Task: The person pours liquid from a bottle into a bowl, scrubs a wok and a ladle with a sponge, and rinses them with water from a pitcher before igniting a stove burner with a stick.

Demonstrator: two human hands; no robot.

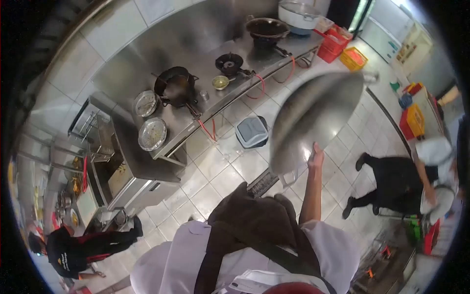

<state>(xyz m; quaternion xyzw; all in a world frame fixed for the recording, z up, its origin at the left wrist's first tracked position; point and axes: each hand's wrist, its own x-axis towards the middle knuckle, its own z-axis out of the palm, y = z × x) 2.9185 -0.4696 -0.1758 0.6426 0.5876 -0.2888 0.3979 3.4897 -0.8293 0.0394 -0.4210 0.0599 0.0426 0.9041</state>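
A large, shallow metal wok point(313, 122) with loop handles is tilted up on its side in front of me. My right hand point(316, 156) is at its lower edge on the right, holding it, with the arm stretched forward. Some of the fingers are hidden against the metal. My left hand is out of sight. Below the wok's lower handle, a dark floor grate point(262, 183) shows near my apron.
A steel counter point(210, 110) ahead carries a black wok point(175, 85) on a burner, another dark pan point(267, 28), foil trays point(152, 134) and a small bowl point(220, 83). A lidded bin point(251, 132) stands on the tiles. One person point(399, 183) works at right, another point(83, 250) at left.
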